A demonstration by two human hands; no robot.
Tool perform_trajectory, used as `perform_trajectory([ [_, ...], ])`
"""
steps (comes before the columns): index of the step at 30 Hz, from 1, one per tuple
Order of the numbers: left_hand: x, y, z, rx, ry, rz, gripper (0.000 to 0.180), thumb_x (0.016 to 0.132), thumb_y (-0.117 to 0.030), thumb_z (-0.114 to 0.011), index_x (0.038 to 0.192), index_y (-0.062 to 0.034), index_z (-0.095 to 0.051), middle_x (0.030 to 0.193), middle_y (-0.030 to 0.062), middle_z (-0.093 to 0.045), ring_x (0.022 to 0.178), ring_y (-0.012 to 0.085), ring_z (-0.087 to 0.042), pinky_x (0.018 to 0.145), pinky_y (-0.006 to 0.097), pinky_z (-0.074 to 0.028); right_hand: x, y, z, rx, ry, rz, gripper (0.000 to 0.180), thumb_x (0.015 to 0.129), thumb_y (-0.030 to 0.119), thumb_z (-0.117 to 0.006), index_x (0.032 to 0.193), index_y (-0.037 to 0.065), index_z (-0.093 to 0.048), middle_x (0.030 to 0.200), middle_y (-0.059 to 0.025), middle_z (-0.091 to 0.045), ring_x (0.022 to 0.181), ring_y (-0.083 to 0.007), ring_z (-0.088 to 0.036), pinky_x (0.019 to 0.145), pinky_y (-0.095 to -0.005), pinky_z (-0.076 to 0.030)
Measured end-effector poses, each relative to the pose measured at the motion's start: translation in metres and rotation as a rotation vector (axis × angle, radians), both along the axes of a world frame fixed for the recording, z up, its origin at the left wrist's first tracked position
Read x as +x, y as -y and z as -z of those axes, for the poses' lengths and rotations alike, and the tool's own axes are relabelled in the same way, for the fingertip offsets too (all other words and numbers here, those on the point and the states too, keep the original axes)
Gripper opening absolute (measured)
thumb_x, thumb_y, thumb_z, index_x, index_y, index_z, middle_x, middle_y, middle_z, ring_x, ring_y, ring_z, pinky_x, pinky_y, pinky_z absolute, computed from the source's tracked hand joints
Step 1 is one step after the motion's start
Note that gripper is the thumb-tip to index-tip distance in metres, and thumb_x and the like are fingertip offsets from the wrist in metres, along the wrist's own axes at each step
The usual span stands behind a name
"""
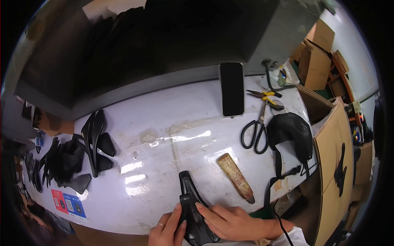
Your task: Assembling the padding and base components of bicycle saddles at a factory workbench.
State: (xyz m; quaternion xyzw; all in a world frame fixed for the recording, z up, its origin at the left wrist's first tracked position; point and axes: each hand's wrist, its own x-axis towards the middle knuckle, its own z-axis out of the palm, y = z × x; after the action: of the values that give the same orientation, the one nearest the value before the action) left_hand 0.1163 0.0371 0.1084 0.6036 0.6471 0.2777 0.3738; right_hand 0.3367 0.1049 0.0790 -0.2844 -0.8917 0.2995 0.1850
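A long black plastic part [186, 182] lies at the front edge of the table, its narrow end pointing away from me. Its wider, slotted end is partly covered by my hands. My left hand [166, 229] grips the left side, a finger at the raised crosspiece. From the right, my right hand [227, 221] holds the other side with its fingers bent around the edge. Right of the part lies a worn, brownish flat bar [235, 176], apart from both hands.
Black plastic pieces [95, 139] are heaped at the left, beside a red and blue printed sticker [69, 203]. A phone [232, 89], yellow-handled pliers [264, 95], black scissors [257, 133] and a black strapped pouch [290, 129] lie right. A cardboard box [334, 164] stands beyond the right edge.
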Motion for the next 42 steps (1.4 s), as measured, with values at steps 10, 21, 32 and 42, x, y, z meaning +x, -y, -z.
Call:
perform_trajectory([
  [10, -0.014, -0.047, 0.064, 0.063, -0.054, -0.013, 0.045, 0.093, 0.002, -0.067, 0.138, 0.0013, -0.062, 0.08, 0.0186, -0.067, 0.059, 0.0293, -0.065, 0.056, 0.036, -0.052, -0.023, -0.044, 0.027, -0.115, 0.115, 0.152, 0.054, 0.091, 0.008, -0.072, 0.142, -0.002, -0.057, 0.078, -0.0065, -0.054, 0.053, -0.0203, -0.058, 0.046, -0.0338, -0.048],
  [21, -0.023, -0.053, 0.065, 0.023, -0.039, 0.058, 0.049, 0.088, 0.001, -0.07, 0.137, 0.0008, -0.063, 0.08, 0.0166, -0.068, 0.055, 0.0274, -0.062, 0.051, 0.037, -0.05, -0.019, -0.051, 0.03, -0.23, 0.147, 0.092, 0.06, 0.09, 0.007, -0.073, 0.147, 0.001, -0.054, 0.079, -0.0066, -0.055, 0.056, -0.0227, -0.059, 0.05, -0.0358, -0.052],
  [32, -0.006, -0.044, 0.06, -0.011, 0.104, 0.011, 0.037, 0.097, -0.007, -0.064, 0.132, 0.0039, -0.063, 0.113, 0.0302, -0.07, 0.086, 0.0438, -0.072, 0.072, 0.046, -0.059, -0.031, -0.018, 0.032, -0.344, 0.024, 0.21, 0.058, 0.097, 0.007, -0.064, 0.148, -0.011, -0.043, 0.102, -0.0265, -0.065, 0.078, -0.0336, -0.069, 0.06, -0.0399, -0.055],
  [42, 0.008, -0.055, 0.048, 0.159, -0.316, 0.106, 0.042, 0.088, -0.007, -0.071, 0.126, 0.0094, -0.064, 0.097, 0.0214, -0.074, 0.051, 0.0268, -0.062, 0.05, 0.039, -0.054, -0.044, -0.011, 0.021, -0.103, 0.275, 0.232, 0.05, 0.09, 0.011, -0.073, 0.13, -0.013, -0.056, 0.089, -0.0191, -0.066, 0.071, -0.0326, -0.067, 0.059, -0.0415, -0.055],
])
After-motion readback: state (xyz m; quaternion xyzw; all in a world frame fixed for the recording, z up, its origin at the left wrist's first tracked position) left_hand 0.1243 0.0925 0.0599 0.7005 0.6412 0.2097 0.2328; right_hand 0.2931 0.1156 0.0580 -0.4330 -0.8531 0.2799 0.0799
